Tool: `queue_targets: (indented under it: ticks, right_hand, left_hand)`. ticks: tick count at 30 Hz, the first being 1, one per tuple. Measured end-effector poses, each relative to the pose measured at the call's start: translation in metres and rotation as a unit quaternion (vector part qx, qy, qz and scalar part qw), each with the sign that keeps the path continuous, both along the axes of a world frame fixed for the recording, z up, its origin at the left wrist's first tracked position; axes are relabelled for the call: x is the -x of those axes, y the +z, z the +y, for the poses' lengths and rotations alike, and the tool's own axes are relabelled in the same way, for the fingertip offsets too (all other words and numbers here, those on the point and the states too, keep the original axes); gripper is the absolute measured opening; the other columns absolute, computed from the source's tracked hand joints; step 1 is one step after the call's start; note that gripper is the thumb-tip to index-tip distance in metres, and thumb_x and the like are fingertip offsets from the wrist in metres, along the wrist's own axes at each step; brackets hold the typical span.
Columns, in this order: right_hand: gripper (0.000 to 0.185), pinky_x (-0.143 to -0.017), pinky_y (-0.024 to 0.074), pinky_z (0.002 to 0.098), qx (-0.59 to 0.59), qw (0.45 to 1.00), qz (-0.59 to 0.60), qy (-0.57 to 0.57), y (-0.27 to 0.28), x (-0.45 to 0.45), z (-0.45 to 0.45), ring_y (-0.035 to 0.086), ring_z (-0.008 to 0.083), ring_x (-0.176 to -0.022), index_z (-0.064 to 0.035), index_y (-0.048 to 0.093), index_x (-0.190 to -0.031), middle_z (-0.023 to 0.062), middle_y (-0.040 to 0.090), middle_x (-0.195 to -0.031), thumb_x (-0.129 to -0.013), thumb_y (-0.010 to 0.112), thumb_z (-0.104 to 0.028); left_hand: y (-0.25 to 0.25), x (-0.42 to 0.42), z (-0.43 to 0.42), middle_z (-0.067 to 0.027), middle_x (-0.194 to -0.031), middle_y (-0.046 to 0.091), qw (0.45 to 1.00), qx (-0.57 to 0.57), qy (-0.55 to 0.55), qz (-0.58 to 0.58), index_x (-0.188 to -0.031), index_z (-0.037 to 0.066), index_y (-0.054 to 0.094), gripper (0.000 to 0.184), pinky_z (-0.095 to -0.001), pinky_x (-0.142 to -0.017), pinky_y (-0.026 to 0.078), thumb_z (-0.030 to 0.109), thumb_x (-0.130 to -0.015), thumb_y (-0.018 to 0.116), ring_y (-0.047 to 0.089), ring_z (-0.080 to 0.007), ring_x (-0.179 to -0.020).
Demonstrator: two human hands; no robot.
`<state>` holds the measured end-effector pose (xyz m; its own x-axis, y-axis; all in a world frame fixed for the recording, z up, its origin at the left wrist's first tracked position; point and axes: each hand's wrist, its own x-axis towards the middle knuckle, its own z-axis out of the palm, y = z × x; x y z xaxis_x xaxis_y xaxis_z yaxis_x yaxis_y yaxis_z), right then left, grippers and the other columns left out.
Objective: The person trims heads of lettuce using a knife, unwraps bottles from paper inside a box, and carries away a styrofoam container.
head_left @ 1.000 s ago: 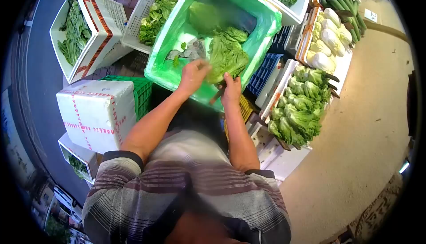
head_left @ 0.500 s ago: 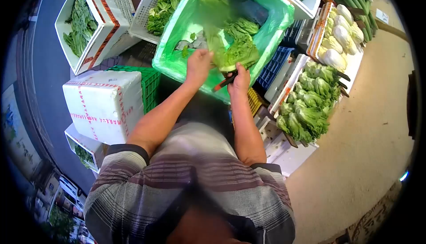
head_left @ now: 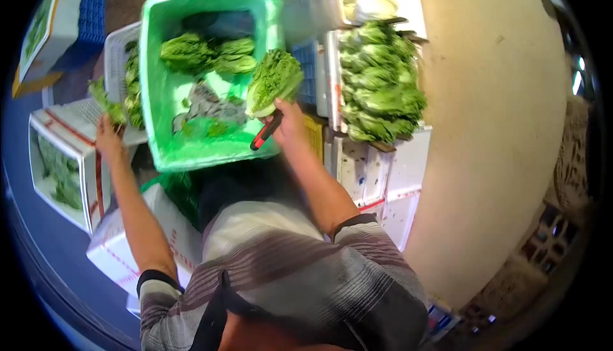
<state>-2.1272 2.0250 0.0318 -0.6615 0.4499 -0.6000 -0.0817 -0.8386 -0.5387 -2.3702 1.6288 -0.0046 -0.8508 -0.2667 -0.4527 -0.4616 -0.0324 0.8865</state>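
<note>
My right hand (head_left: 290,124) is closed around the base of a leafy head of lettuce (head_left: 274,83), at the right side of the green-lined crate (head_left: 153,135). In the same hand is a tool with a black-and-red handle (head_left: 265,131), its working end hidden. Stretched out to the left, my left hand (head_left: 110,137) grips a few loose lettuce leaves (head_left: 107,100) beside a white basket. Inside the crate lie more lettuce heads (head_left: 187,52) at the back and some grey, crumpled material (head_left: 207,107) in the middle.
A white basket of greens (head_left: 116,63) stands left of the crate, near a tilted foam box (head_left: 89,182). On the right, lettuce heads (head_left: 380,89) are stacked in rows, with pale cabbages (head_left: 375,7) behind them. White foam lids (head_left: 407,166) lie nearer me.
My left hand has swung from the crate out to the left, carrying leaves. My right hand has lifted the lettuce toward the crate's right side. The view has turned and shifted right.
</note>
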Motion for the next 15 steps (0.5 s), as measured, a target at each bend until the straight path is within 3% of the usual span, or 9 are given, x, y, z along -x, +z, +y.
queue_targets:
  ticks: [2, 3, 5, 7, 9, 11, 15]
  right_hand:
    - [0.031, -0.057, 0.051, 0.0349, 0.004, 0.999, -0.004, -0.039, 0.018, -0.029, 0.034, 0.057, 0.0184, -0.062, -0.0047, 0.052, -0.115, 0.0075, 0.062, -0.089, -0.086, 0.062, -0.009]
    - [0.024, -0.066, 0.0505, 0.0364, -0.004, 0.997, -0.009, -0.079, 0.02, -0.047, 0.052, 0.055, 0.0198, -0.065, -0.0004, 0.056, -0.107, 0.0087, 0.061, -0.085, -0.086, 0.059, -0.012]
    - [0.021, -0.062, 0.0497, 0.0358, -0.063, 0.978, -0.096, -0.172, 0.041, -0.083, 0.093, 0.055, 0.0183, -0.065, -0.0016, 0.056, -0.104, 0.0087, 0.062, -0.085, -0.088, 0.058, -0.013]
    - [0.018, -0.057, 0.0491, 0.0351, -0.115, 0.956, -0.16, -0.218, 0.054, -0.131, 0.143, 0.054, 0.0168, -0.062, -0.0029, 0.056, -0.102, 0.009, 0.062, -0.084, -0.089, 0.059, -0.016]
    - [0.017, -0.054, 0.0489, 0.0357, -0.106, 0.932, -0.191, -0.289, 0.057, -0.191, 0.203, 0.051, 0.0157, -0.055, -0.0039, 0.055, -0.099, 0.0084, 0.059, -0.077, -0.09, 0.061, -0.017]
    - [0.018, -0.052, 0.0479, 0.0355, -0.108, 0.92, -0.198, -0.319, 0.092, -0.226, 0.25, 0.047, 0.0159, -0.051, -0.0039, 0.054, -0.097, 0.0071, 0.054, -0.07, -0.091, 0.061, -0.019]
    - [0.02, -0.056, 0.0535, 0.0421, -0.167, 0.864, -0.344, -0.327, 0.079, -0.295, 0.337, 0.048, 0.0183, -0.054, -0.0036, 0.055, -0.099, 0.0086, 0.051, -0.07, -0.09, 0.064, -0.019]
  left_hand:
    - [-0.023, 0.018, -0.045, -0.009, -0.129, 0.055, 0.999, 0.029, -0.01, -0.029, -0.137, 0.008, 0.046, 0.051, -0.0343, -0.076, 0.052, 0.033, -0.096, 0.061, 0.06, -0.0217, -0.102]
    - [-0.019, 0.023, -0.045, -0.0084, -0.131, 0.054, 0.996, 0.066, -0.01, -0.054, -0.139, 0.008, 0.043, 0.055, -0.0341, -0.076, 0.052, 0.036, -0.095, 0.061, 0.06, -0.0212, -0.103]
    - [-0.012, 0.013, -0.029, -0.0093, -0.126, 0.057, 0.997, 0.063, -0.031, -0.007, -0.137, 0.008, 0.046, 0.054, -0.0339, -0.078, 0.05, 0.04, -0.096, 0.06, 0.06, -0.0215, -0.102]
    - [-0.035, 0.005, -0.025, -0.0095, -0.118, 0.06, 0.994, -0.008, -0.083, -0.069, -0.131, 0.006, 0.05, 0.051, -0.0332, -0.079, 0.049, 0.042, -0.097, 0.058, 0.06, -0.0215, -0.098]
    - [-0.01, -0.03, 0.028, -0.0087, -0.108, 0.062, 0.991, 0.016, -0.094, -0.095, -0.123, 0.003, 0.054, 0.047, -0.0315, -0.076, 0.048, 0.042, -0.097, 0.056, 0.061, -0.0208, -0.091]
    - [-0.028, -0.052, 0.042, -0.0078, -0.105, 0.062, 0.988, -0.007, -0.1, -0.114, -0.12, 0.003, 0.054, 0.044, -0.0303, -0.072, 0.048, 0.041, -0.097, 0.056, 0.062, -0.0202, -0.087]
    - [-0.016, -0.087, 0.089, -0.0073, -0.101, 0.063, 0.983, 0.018, -0.103, -0.153, -0.118, 0.005, 0.055, 0.04, -0.0288, -0.068, 0.048, 0.038, -0.097, 0.058, 0.062, -0.0195, -0.082]
